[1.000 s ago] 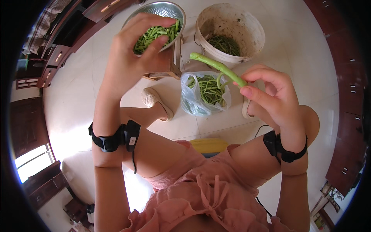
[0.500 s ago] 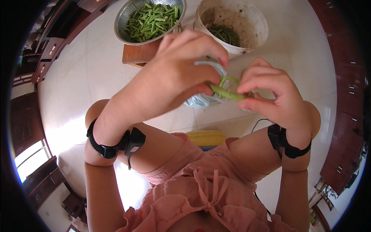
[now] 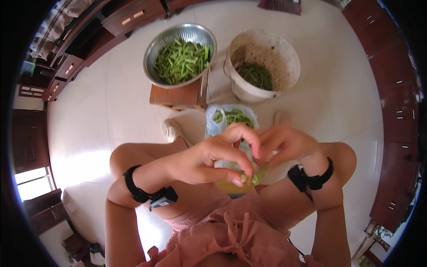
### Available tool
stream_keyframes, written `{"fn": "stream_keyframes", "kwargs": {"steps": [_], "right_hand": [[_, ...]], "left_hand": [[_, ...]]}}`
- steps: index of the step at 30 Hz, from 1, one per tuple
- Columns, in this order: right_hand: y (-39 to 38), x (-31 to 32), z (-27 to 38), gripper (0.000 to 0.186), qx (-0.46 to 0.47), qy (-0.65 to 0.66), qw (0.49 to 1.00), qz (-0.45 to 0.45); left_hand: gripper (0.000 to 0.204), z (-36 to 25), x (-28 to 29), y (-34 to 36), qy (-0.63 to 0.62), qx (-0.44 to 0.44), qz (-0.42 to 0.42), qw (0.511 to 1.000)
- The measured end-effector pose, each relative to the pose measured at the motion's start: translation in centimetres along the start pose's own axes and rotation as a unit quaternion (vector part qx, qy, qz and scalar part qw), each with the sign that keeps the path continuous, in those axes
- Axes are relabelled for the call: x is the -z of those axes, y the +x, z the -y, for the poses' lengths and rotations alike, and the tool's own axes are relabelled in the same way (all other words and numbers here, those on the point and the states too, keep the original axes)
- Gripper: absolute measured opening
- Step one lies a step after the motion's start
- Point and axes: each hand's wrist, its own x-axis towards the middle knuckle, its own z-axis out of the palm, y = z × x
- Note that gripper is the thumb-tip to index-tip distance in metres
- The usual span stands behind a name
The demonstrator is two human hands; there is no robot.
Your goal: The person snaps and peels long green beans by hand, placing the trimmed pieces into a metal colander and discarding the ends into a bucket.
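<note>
My left hand pinches a green bean between thumb and forefinger, in front of my lap. Right beside it, my right hand has its fingers curled onto the same green strand, which is smeared by motion. Just beyond the hands a thin plastic bag on the floor holds more whole green beans. At the far left a perforated metal colander is filled with short green bean pieces. To its right, a dirty white bucket contains dark green scraps.
The colander rests on a small wooden stool. A broom head lies at the far edge of the tiled floor. Dark red cabinets line the right side. Yellow material shows between my thighs.
Both hands have come nearer my body and closer together with the green bean. The view has tilted, so the colander and bucket show whole, and the bag is less covered.
</note>
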Motion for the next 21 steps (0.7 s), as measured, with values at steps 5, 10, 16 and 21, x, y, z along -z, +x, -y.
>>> {"fn": "stream_keyframes", "kwargs": {"steps": [5,10,16,21], "right_hand": [[-0.6,0.3,-2.9,0.020,-0.133,0.026,0.981,-0.136],[-1.1,0.0,-0.9,0.017,-0.128,0.056,0.956,-0.257],[-0.9,0.0,0.0,0.015,-0.086,0.002,0.962,-0.258],[-1.1,-0.6,0.9,0.015,-0.074,-0.010,0.958,-0.278]], "left_hand": [[0.016,-1.2,2.8,0.0,0.065,-0.046,-0.082,0.993],[0.021,-1.5,5.9,-0.9,0.045,-0.065,-0.183,0.980],[0.023,-1.1,5.2,-1.2,-0.068,-0.076,-0.178,0.979],[0.025,-0.7,5.2,-1.2,-0.067,-0.086,-0.167,0.980]]}}
